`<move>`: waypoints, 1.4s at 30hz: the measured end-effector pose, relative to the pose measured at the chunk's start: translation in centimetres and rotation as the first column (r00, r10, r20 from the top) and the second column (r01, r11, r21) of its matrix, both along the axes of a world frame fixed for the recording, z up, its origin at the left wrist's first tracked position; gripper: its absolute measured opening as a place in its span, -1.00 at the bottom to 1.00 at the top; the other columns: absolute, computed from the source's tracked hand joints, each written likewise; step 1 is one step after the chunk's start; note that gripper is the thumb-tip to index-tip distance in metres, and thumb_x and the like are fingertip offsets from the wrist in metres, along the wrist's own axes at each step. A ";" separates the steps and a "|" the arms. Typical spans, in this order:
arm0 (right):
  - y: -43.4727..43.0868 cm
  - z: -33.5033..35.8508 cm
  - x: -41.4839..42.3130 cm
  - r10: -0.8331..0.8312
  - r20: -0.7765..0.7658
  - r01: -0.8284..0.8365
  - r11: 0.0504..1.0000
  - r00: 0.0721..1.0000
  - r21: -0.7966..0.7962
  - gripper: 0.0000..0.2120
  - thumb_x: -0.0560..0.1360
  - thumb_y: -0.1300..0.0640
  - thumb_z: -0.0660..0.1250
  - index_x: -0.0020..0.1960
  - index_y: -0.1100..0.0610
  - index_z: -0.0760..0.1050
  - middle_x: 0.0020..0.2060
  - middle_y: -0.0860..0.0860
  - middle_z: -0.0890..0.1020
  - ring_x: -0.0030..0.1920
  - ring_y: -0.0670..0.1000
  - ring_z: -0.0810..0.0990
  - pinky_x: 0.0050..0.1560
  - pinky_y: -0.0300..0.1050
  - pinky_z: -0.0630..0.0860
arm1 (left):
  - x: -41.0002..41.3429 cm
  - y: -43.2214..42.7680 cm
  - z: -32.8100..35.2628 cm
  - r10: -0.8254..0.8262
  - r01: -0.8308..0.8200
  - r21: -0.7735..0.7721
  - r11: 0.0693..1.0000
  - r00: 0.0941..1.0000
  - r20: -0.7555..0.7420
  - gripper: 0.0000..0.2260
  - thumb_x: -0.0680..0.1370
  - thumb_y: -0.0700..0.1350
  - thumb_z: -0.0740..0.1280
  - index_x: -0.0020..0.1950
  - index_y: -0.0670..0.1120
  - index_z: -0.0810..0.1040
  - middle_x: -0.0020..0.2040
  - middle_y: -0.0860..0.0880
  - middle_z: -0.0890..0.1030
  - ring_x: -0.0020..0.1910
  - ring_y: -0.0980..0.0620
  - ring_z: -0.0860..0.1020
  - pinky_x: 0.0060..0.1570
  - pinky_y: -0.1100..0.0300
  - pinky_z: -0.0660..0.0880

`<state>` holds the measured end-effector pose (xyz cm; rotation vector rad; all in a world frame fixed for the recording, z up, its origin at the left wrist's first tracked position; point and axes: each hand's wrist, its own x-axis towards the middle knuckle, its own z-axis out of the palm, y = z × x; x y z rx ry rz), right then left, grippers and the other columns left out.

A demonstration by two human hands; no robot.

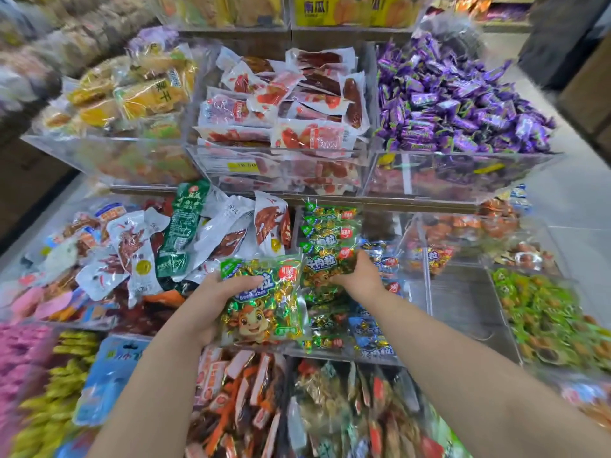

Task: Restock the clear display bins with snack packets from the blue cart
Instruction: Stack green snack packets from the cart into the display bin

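In the head view, the only one here, the person stands close in front of tiered shelves of clear bins. The left hand (215, 302) grasps a green beef cube packet (264, 305) by its left side, with the thumb on its face. It holds the packet over the front edge of the middle bin (428, 285), not yet set down. The right hand (358, 276) is inside this bin. Its fingers are curled over the top right corner of the front packet (325, 269), which stands at the head of a row of green packets (330, 226) of the same kind reaching to the back wall. It seems to steady or push this row, to make place for the next one.

My judgement is that the task is somewhere in the middle. This bin already has several green packets standing in order. Lower in front, some blue packets (372, 335) lie, and there is room above them. The compartment to the right (463, 302) looks almost bare, so it may need stock as well. The upper bins, with red packets (281, 104) and purple sweets (463, 104), are heaped full. The blue cart is not in view, so I cannot tell how many packets are left to bring.
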<state>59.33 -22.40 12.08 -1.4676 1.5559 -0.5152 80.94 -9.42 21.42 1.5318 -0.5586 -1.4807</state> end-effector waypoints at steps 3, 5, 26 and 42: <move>-0.4 -0.1 -0.1 0.059 -0.037 -0.058 0.998 0.998 0.020 -0.34 0.35 0.15 0.53 0.33 0.18 0.28 0.24 0.09 0.48 0.26 0.11 0.45 0.18 -0.11 0.38 | -0.8 -0.2 0.3 0.012 -0.012 0.009 1.000 1.000 -0.015 0.21 -0.06 0.11 0.66 0.48 -0.19 0.22 0.38 -0.27 0.41 0.32 -0.31 0.41 0.27 -0.29 0.36; -0.7 0.3 -0.3 0.058 -0.023 -0.057 0.996 0.998 0.066 -0.29 0.32 0.15 0.56 0.33 0.19 0.25 0.24 0.11 0.46 0.27 0.13 0.44 0.22 -0.03 0.42 | -1.3 -0.3 0.5 0.030 -0.030 0.020 0.999 0.999 -0.021 0.14 0.01 0.08 0.64 0.47 -0.20 0.22 0.36 -0.27 0.42 0.29 -0.30 0.45 0.24 -0.27 0.41; 3.1 4.0 -3.6 -0.030 0.594 -0.244 0.894 0.804 0.376 -0.75 0.48 -0.02 0.36 0.15 -0.06 0.48 -0.08 -0.10 0.57 -0.10 -0.08 0.56 -0.18 -0.19 0.51 | -5.6 -2.5 -1.6 -0.113 0.112 0.013 0.994 0.991 0.077 -0.07 0.05 -0.02 0.64 0.35 -0.08 0.34 0.30 -0.08 0.48 0.38 -0.12 0.35 0.42 -0.08 0.18; 2.1 0.2 -6.8 -0.260 0.554 0.098 0.948 0.791 0.304 -0.86 0.51 0.28 0.33 0.06 0.19 0.52 -0.15 0.01 0.56 -0.12 -0.03 0.55 -0.06 -0.21 0.53 | -2.5 -1.9 -1.9 -0.015 0.005 0.067 0.998 0.987 0.161 -0.63 0.36 -0.19 0.52 0.09 -0.14 0.46 -0.24 -0.05 0.70 -0.21 0.00 0.67 -0.23 0.10 0.57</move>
